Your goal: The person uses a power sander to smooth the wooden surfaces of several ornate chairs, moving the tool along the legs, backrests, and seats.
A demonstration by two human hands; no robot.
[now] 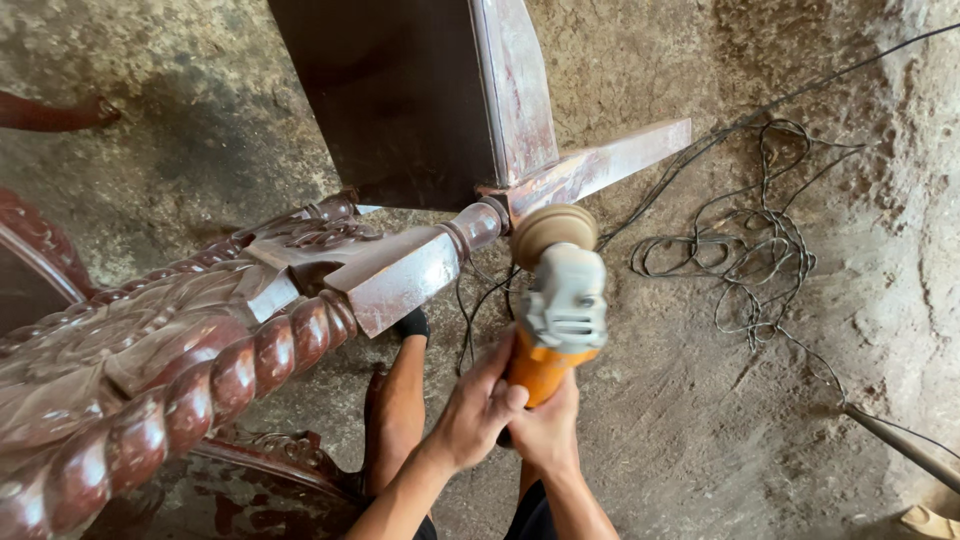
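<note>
Two hands, left hand and right hand, wrap their fingers around one orange grinder; its pad seemingly touches one carved wooden frame. One tangled cable lies right.

- Orange-and-grey angle grinder gripped in both hands: left hand wraps the body, right hand under it.
- Ahead of the fingers: round tan sanding pad, against the dark red carved wooden furniture piece.
- Left of the fingers: twisted rope-turned wooden post.
- Right of the fingers: tangled thin black cable on the dusty concrete floor.
</note>
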